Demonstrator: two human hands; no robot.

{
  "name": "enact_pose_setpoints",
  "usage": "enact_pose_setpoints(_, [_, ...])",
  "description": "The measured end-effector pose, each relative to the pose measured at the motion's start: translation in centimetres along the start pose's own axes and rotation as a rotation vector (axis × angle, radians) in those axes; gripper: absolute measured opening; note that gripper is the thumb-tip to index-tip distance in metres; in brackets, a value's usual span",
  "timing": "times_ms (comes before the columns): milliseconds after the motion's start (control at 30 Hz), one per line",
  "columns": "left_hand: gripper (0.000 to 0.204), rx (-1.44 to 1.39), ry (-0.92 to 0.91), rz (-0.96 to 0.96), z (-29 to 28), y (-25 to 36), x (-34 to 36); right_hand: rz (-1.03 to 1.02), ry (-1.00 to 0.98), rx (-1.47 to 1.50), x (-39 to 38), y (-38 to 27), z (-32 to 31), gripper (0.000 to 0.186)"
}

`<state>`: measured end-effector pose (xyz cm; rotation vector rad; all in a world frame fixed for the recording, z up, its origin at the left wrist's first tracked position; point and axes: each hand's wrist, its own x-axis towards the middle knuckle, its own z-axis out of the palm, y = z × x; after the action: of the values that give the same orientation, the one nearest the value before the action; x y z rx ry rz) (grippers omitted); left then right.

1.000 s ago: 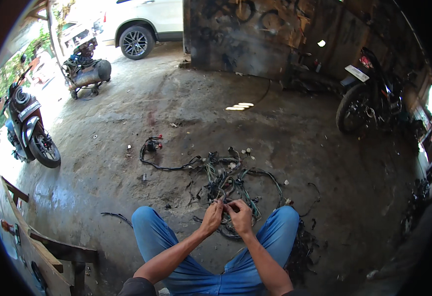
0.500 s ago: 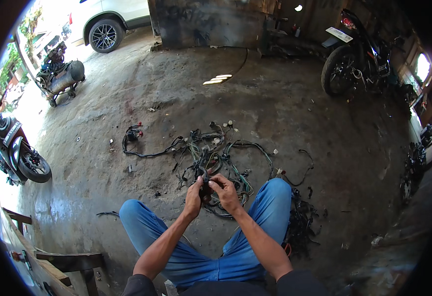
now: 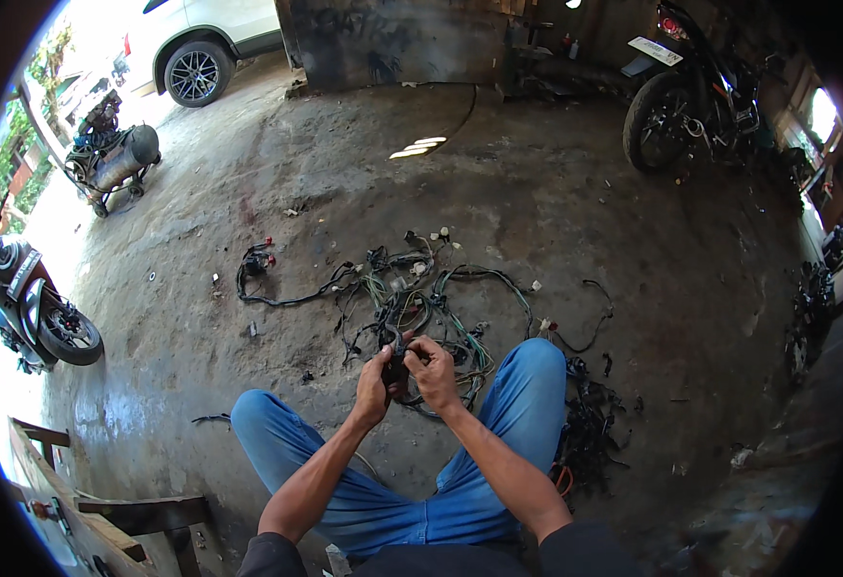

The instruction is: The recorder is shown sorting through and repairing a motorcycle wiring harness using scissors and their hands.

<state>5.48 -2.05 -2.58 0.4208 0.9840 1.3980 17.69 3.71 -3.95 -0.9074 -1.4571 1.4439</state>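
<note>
A tangled wiring harness [image 3: 482, 275] lies on the floor in front of my knees, its black, green and pale wires ending in small connectors. Between my knees, my left hand [image 3: 373, 383] is closed around a dark, wrapped section of it. My right hand [image 3: 432, 370] pinches at the same section from the other side, its fingertips close to the left thumb. What exactly the right fingers grip is too small to tell. A branch with red-tipped connectors [image 3: 263, 258] stretches out to the left.
Black scraps [image 3: 590, 423] are heaped by my right knee. A wooden bench [image 3: 142, 512] stands at lower left. Farther off are a scooter [image 3: 61, 332], an air compressor [image 3: 123, 159], a white car [image 3: 229, 34] and a motorcycle [image 3: 671, 120].
My right hand has shifted slightly left and up, its fingers curling tighter at the harness. My left hand stays in its hold. The whole view has tilted a little.
</note>
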Motion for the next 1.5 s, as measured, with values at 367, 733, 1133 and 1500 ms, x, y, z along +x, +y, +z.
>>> enact_pose_setpoints(367, [0.047,0.109,0.030,0.028,-1.8,-0.9,0.2,0.246,-0.114,0.406,0.3,3.0,0.7,0.013])
enact_pose_setpoints(733, [0.054,-0.162,-0.010,-0.097,-1.0,1.6,-0.5,0.307,-0.134,0.379,-1.0,-2.1,-0.8,0.029])
enact_pose_setpoints(1133, [0.044,0.160,0.178,-0.130,-3.4,-0.8,1.2,0.193,-0.137,0.205,0.0,3.1,-0.9,0.019])
enact_pose_setpoints(1500, [0.047,1.236,0.081,0.674,-2.2,1.5,-0.9,0.008,0.011,-0.159,-0.4,2.3,0.2,0.016])
